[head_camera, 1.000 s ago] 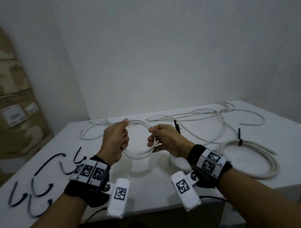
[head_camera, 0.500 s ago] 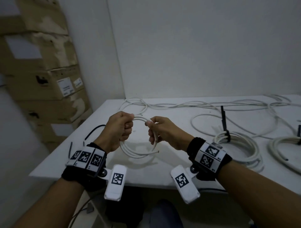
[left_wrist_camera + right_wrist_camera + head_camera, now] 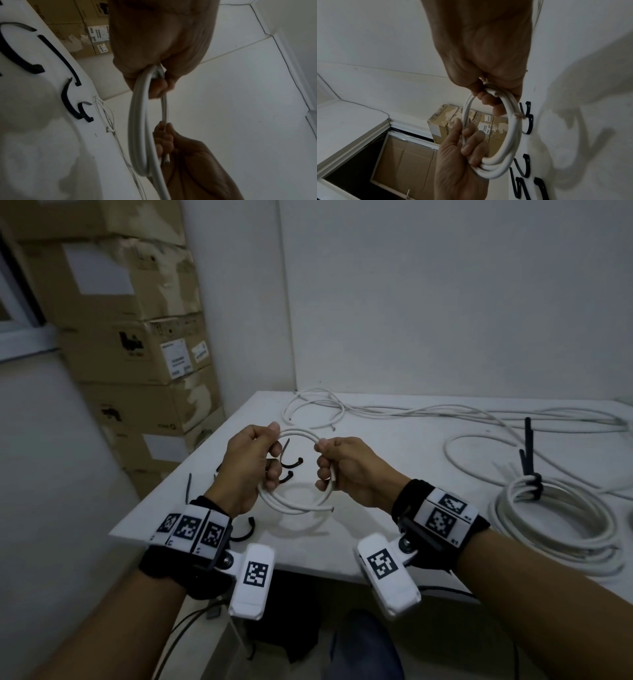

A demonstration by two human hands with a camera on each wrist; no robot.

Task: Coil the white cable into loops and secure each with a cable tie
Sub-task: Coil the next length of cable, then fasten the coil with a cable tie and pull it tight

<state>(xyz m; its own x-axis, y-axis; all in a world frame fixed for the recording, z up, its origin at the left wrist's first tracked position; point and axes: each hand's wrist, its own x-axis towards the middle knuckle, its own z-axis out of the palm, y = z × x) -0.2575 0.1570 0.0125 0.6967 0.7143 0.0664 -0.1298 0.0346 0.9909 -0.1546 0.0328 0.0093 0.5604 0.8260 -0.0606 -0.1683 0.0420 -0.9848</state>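
Observation:
A small coil of white cable (image 3: 297, 505) (image 3: 139, 135) (image 3: 510, 135) hangs in the air above the table's near left corner, held between both hands. My left hand (image 3: 255, 463) grips its left side, fingers curled round the strands. My right hand (image 3: 339, 467) grips the right side, with a cut cable end (image 3: 331, 474) poking out below the fingers. A second cut end (image 3: 333, 509) sticks out at the coil's bottom. Several black cable ties (image 3: 291, 463) (image 3: 68, 102) (image 3: 526, 119) lie on the table under and left of the hands.
A larger white coil (image 3: 555, 529) bound with a black tie (image 3: 531, 477) lies on the white table (image 3: 411, 474) at the right. Loose white cables (image 3: 445, 412) run along the back edge. Stacked cardboard boxes (image 3: 137, 354) stand to the left of the table.
The head view has swung left, bringing the boxes and the table corner into sight. The held cable has been drawn into a smaller, tighter coil, and both hands still grip it.

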